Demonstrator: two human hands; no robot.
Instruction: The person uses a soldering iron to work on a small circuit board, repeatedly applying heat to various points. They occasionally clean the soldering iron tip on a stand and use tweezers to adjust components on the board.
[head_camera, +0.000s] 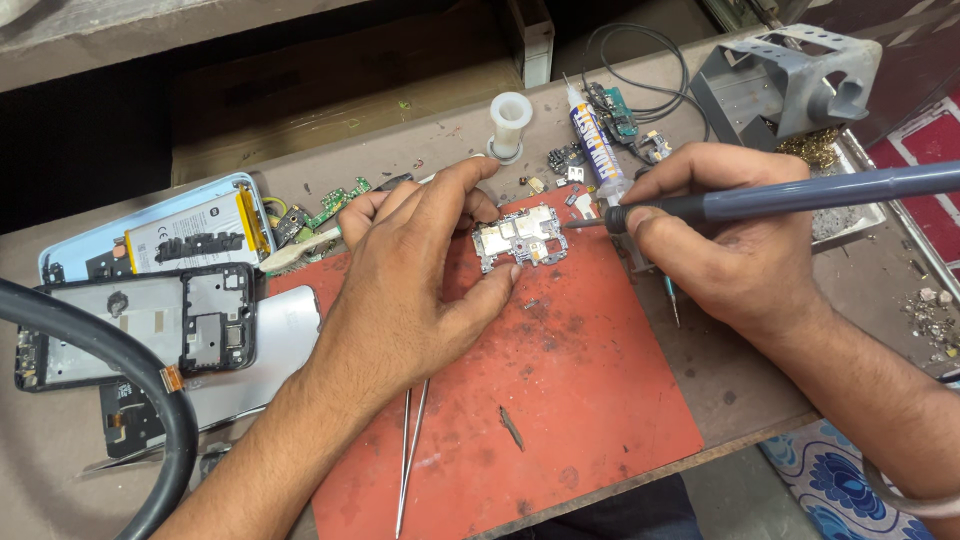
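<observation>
Steadying a small circuit board (520, 238) on the red mat (560, 400), our left hand (420, 270) pinched it at the edges between thumb and fingers, while our right hand (735, 245) was closed around a soldering iron (800, 195), its tip touching the board's right edge. We had tweezers (410, 450) lying on the mat below the left wrist, opened phones (150, 310) at the desk's (880, 290) left side, and a glue tube (592, 145) just behind the board.
</observation>
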